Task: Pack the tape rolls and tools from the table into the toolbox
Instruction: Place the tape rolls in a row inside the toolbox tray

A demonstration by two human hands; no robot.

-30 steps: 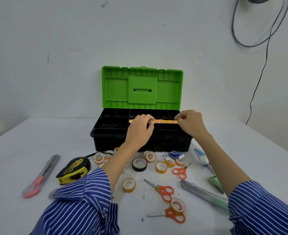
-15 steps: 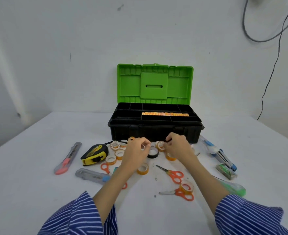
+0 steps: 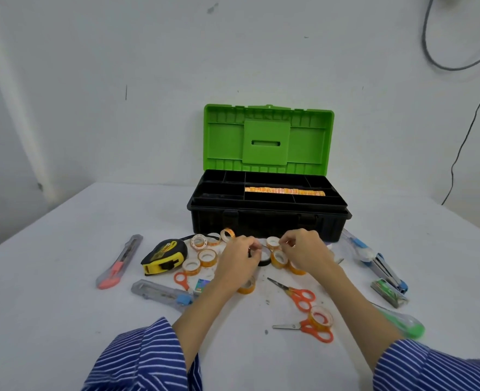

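Counts, table [image 3: 63, 320]: one toolbox [image 3: 270, 221], lid up, at 12 o'clock. One tape measure [image 3: 164, 256] at 9. Three pairs of orange scissors, 6 to 8 o'clock. Small tape rolls: about ten visible, some hidden under the hands; one black roll [image 3: 263, 253]. Box cutters: two at 9, more at 3, count unclear.

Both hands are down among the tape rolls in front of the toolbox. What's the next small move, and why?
Probably pinch the small roll under the right hand and lift it toward the open toolbox. Both hands, left hand included, sit over the cluster around the black tape roll, and only one orange strip lies in the tray, so most compartments look free.
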